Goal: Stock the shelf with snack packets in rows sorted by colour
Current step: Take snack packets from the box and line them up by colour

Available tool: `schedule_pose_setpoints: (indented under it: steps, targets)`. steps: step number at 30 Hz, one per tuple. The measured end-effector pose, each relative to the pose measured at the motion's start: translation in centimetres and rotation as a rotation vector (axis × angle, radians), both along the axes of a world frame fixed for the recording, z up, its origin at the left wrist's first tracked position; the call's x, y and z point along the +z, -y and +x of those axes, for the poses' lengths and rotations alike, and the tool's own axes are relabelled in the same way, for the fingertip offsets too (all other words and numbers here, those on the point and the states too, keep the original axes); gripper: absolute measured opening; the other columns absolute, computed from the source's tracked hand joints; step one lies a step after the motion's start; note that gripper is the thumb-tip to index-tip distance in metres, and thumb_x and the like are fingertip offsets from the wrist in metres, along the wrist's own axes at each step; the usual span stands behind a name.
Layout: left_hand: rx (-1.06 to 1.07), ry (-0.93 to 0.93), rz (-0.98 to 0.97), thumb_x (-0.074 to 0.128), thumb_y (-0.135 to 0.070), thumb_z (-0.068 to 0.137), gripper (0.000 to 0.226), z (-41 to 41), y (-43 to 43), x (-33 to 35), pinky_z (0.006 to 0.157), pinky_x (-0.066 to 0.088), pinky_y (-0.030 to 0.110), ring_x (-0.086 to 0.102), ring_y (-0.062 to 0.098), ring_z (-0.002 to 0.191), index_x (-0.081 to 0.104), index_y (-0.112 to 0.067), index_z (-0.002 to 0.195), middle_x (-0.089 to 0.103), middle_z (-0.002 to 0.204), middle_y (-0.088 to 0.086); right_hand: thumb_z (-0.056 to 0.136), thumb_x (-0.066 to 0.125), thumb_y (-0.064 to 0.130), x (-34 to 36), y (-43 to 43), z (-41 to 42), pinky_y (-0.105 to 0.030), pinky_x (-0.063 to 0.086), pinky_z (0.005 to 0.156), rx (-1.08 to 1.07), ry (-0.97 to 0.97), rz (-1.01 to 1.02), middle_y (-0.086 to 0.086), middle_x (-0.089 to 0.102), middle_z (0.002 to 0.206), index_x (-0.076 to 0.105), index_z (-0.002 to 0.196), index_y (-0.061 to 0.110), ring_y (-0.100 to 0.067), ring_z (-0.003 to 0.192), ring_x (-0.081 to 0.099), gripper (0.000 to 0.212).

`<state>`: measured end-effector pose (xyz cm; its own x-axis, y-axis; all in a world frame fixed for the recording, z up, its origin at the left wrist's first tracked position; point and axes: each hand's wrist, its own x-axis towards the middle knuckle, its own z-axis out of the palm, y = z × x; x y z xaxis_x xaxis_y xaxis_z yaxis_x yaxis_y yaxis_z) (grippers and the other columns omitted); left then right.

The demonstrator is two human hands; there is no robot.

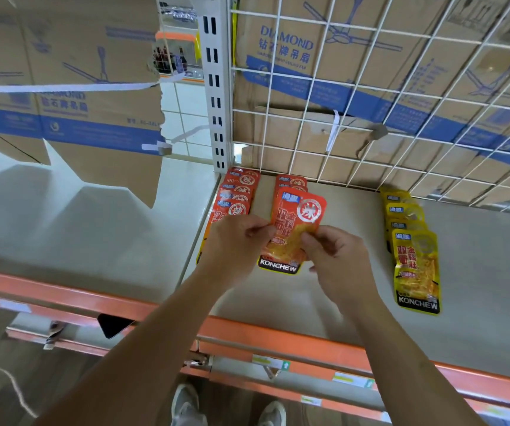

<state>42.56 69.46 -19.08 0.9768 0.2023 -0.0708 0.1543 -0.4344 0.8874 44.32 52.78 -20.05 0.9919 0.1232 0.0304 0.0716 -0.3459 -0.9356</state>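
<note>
Both my hands hold one orange-red snack packet [296, 219] over the cream shelf [324, 290]. My left hand [235, 241] pinches its left edge and my right hand [330, 250] pinches its lower right side. Behind it lie two more orange-red packets [290, 182] in a row. A second row of orange-red packets [238, 195] runs along the shelf's left edge, partly hidden by my left hand. A row of yellow packets [413, 241] lies to the right, the nearest one showing its whole front.
A white wire grid [370, 103] backs the shelf, with cardboard fan boxes [284, 87] behind it. A perforated upright post [216, 87] stands at the back left. The shelf's front rail [278, 336] is orange. Torn cardboard [63, 103] hangs over the neighbouring shelf on the left.
</note>
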Motion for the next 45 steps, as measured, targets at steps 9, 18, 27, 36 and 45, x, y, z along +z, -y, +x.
schedule_pose_setpoints:
  steps: [9, 18, 27, 36, 45]
  targets:
    - [-0.003, -0.133, 0.126, 0.05, -0.019, 0.098, 0.025, 2.7, 0.9, -1.6, 0.056, 0.044, 0.018, 0.063, 0.009, 0.074, 0.072, -0.009, 0.103, 0.07, 0.09, 0.001, 0.09, 0.064, 0.012, -1.1, -1.0, 2.7, -0.036, 0.057, 0.069, -0.07, -0.189, -0.057, -0.005, 0.067, 0.084, 0.055, 0.129, 0.018, -0.017, 0.079, 0.068, 0.041]
    - [-0.015, -0.116, 0.314, 0.048, -0.023, 0.1, 0.026, 4.3, 1.4, -2.7, 0.053, 0.042, 0.013, 0.062, 0.009, 0.072, 0.069, -0.007, 0.102, 0.069, 0.094, 0.001, 0.093, 0.061, 0.022, -1.4, -1.1, 4.4, -0.014, 0.04, 0.056, -0.019, -0.183, -0.2, 0.01, 0.06, 0.083, 0.058, 0.127, 0.021, -0.004, 0.073, 0.06, 0.034]
    - [-0.018, -0.157, 0.354, 0.046, -0.024, 0.101, 0.026, 5.3, 2.2, -2.7, 0.044, 0.033, 0.007, 0.056, 0.001, 0.062, 0.066, -0.006, 0.104, 0.066, 0.095, -0.003, 0.091, 0.062, 0.029, -2.6, -1.7, 5.6, -0.028, 0.055, 0.072, -0.063, -0.169, -0.299, -0.004, 0.064, 0.11, 0.061, 0.118, 0.019, -0.015, 0.089, 0.065, 0.029]
    - [-0.005, -0.185, 0.374, 0.044, -0.027, 0.101, 0.026, 6.2, 2.8, -2.3, 0.046, 0.033, 0.012, 0.055, 0.005, 0.059, 0.063, -0.008, 0.103, 0.067, 0.096, 0.001, 0.091, 0.061, 0.022, -2.1, -1.9, 6.7, -0.021, 0.051, 0.064, -0.085, -0.159, -0.274, -0.001, 0.068, 0.103, 0.063, 0.117, 0.018, -0.014, 0.084, 0.065, 0.027]
    - [0.01, -0.199, 0.351, 0.046, -0.023, 0.1, 0.022, 6.9, 2.9, -2.4, 0.048, 0.037, 0.016, 0.059, 0.01, 0.062, 0.061, -0.006, 0.103, 0.065, 0.092, 0.003, 0.093, 0.06, 0.024, -2.2, -1.9, 7.1, -0.012, 0.039, 0.053, -0.076, -0.15, -0.291, 0.004, 0.061, 0.097, 0.062, 0.119, 0.018, -0.007, 0.074, 0.058, 0.027]
